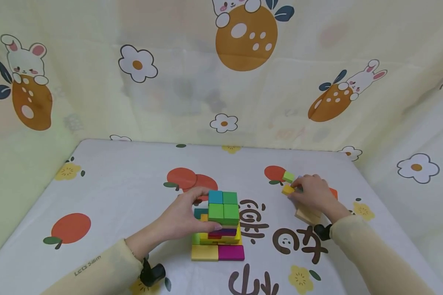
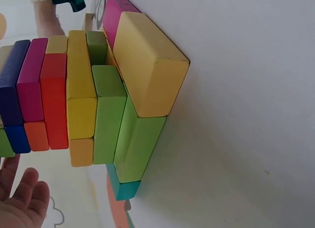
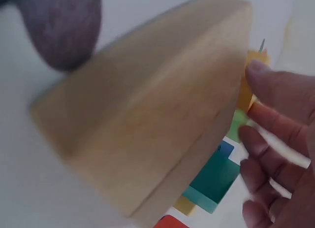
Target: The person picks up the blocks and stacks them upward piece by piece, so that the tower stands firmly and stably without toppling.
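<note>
A tower of coloured blocks (image 1: pixel 223 213) stands before the person, with green and blue blocks on top and yellow, red and purple layers lower down. The left hand (image 1: pixel 186 217) holds the tower from its left side, thumb across the front and index finger at the back corner. In the left wrist view, the other fingers (image 2: pixel 37 198) curve beside the upper layers. Over the loose blocks at the right, the right hand (image 1: pixel 311 194) pinches a small yellow block (image 1: pixel 288 190) with thumb and index finger. Its remaining fingers (image 3: pixel 256 174) curl loosely.
Plain wooden blocks (image 1: pixel 307 215) lie beneath the right wrist, looming large in its wrist view. Nearby are a light green block (image 1: pixel 288 177), a red-orange block (image 1: pixel 334 192) and a teal block (image 3: pixel 214 181). A patterned curtain (image 1: pixel 177 94) hangs behind the cloth-covered table (image 1: pixel 118 180).
</note>
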Tool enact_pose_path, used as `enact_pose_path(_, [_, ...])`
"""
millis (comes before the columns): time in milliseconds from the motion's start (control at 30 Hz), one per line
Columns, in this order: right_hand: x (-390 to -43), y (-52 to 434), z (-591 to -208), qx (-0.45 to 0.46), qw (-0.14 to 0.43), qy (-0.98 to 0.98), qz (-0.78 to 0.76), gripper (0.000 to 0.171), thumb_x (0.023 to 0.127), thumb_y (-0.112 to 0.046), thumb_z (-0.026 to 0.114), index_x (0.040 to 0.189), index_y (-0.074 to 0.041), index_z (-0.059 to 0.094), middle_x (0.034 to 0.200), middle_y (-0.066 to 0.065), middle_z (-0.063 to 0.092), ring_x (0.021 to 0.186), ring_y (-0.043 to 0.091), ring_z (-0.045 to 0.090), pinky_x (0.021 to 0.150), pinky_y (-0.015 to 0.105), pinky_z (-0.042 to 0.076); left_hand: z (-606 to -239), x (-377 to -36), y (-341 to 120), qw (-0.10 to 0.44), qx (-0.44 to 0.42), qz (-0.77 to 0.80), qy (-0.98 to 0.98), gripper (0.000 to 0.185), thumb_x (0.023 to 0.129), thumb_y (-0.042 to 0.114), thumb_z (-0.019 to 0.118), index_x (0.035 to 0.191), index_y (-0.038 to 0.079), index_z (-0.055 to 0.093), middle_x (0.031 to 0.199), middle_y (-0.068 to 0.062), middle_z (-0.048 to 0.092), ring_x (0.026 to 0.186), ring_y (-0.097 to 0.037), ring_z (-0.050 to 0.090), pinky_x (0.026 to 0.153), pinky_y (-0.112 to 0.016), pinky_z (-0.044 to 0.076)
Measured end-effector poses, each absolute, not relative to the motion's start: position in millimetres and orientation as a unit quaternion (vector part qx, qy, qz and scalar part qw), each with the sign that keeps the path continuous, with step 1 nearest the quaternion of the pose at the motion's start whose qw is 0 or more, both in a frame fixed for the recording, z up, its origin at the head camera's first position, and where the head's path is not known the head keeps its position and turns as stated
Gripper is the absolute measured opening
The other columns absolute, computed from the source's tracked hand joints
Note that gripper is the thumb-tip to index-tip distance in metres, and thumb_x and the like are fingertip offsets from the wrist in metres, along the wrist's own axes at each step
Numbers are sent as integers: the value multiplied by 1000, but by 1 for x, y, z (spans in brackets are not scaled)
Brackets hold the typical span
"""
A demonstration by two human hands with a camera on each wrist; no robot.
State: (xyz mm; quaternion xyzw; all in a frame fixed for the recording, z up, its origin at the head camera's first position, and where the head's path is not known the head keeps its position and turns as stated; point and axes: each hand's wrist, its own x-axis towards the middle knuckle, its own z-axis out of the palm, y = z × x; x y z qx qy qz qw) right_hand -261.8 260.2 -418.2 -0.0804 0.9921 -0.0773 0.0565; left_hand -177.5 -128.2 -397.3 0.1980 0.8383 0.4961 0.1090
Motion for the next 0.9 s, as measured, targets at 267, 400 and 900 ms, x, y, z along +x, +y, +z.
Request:
enact_pose_path(267, [-258,262,-423,-98,84,982,-141,37,88,-27,79,117,-4,74,109,15,70,105,36,53,85,51,53,-396,-177,-128,110,200,493,840,64,77,28,90,131,11,59,119,-3,66,120,-34,58,98,-51,55])
enact_pose_path(400, [-259,260,-422,-111,62,980,-151,35,90,-27,77,115,-3,75,108,14,72,103,35,57,87,52,54,-396,-177,-128,108,204,491,840,64,78,28,89,131,10,59,118,-4,66,119,-34,58,97,-50,55])
enact_pose_path(900, [-206,116,-330,-350,-26,906,-238,22,90,-25,79,106,-14,72,119,4,67,121,25,59,100,48,56,-398,-178,-129,111,206,494,837,66,79,30,89,133,10,57,123,-4,65,121,-34,57,100,-52,54])
